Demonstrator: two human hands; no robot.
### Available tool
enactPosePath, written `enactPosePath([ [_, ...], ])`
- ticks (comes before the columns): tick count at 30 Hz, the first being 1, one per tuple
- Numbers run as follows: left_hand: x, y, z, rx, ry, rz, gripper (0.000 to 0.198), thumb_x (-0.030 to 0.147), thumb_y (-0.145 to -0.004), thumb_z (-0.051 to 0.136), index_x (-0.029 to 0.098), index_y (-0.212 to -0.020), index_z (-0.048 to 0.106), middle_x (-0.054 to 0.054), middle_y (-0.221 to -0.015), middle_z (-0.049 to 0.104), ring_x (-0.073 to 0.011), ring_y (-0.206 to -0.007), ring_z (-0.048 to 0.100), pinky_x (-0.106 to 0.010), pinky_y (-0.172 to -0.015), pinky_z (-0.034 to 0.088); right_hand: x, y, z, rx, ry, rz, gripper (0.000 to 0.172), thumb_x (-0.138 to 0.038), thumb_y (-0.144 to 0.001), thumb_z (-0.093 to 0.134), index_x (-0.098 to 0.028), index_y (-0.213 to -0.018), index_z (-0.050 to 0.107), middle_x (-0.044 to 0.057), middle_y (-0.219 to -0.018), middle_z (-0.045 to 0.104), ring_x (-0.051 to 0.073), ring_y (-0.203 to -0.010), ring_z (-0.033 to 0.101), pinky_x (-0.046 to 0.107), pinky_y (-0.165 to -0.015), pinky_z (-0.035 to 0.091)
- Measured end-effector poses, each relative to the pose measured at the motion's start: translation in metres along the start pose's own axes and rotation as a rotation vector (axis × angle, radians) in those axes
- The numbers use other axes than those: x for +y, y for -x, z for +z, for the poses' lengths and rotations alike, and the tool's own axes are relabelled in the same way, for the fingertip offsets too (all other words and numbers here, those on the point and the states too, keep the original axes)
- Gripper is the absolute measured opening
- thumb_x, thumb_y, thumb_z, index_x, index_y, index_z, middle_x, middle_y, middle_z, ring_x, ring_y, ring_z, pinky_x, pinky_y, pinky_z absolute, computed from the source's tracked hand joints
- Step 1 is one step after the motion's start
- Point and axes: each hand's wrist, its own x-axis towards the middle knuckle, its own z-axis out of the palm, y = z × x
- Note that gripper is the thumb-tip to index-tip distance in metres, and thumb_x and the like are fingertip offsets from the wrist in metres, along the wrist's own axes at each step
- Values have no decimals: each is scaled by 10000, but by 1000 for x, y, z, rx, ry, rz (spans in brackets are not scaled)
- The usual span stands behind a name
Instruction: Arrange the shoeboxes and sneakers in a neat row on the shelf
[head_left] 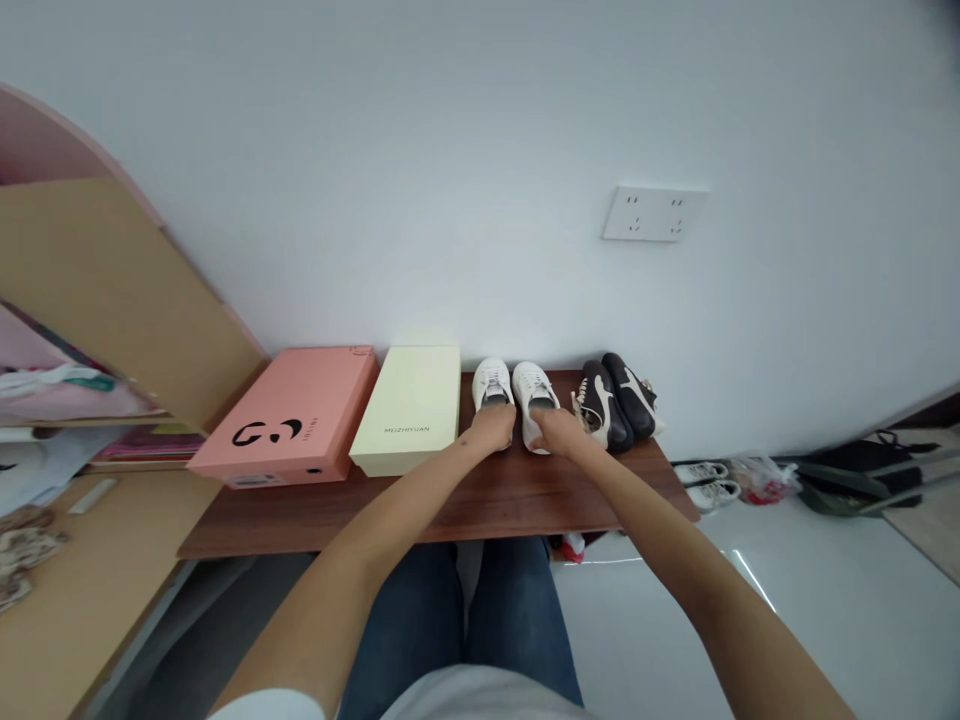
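Two white sneakers stand side by side on a brown wooden shelf top (pixel 517 500), toes toward the wall. My left hand (pixel 493 428) is closed on the heel end of the left white sneaker (pixel 492 378). On the right white sneaker (pixel 531 380), my right hand (pixel 556 430) grips the heel end in the same way. Fingertips of both hands are partly hidden by the shoes. Just right of them rests a pair of dark sneakers (pixel 616 402) with white stripes. To the left lie a pale yellow shoe box (pixel 420 390) and a pink shoe box (pixel 315 390), both with lids on.
A white wall with a socket plate (pixel 654 214) rises behind the shelf. At left is a wooden desk (pixel 142 520) with papers. On the floor at right are more white shoes (pixel 709 485), a plastic bag (pixel 763 480) and a black bag (pixel 855 475).
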Motion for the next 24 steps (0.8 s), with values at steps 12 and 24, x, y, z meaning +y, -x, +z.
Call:
enactPosePath([
  [12, -5, 2, 5, 3, -41, -4, 501, 239, -774, 759, 152, -1227, 563, -175, -1216, 675, -320, -1162, 655, -372, -963, 518, -5, -17, 12, -20, -21, -18, 440, -448, -816, 749, -183, -1140, 611, 167, -1134, 715, 315, -1060, 687, 329, -867, 481],
  [24, 15, 15, 2, 268, -6, 4, 388, 354, -912, 605, 123, -1216, 538, -210, -1250, 607, -339, -1206, 581, -436, -1030, 432, 7, 12, 4, 244, -178, 23, 448, -529, -927, 582, -187, -1212, 629, 159, -1241, 661, 315, -1154, 578, 392, -986, 393],
])
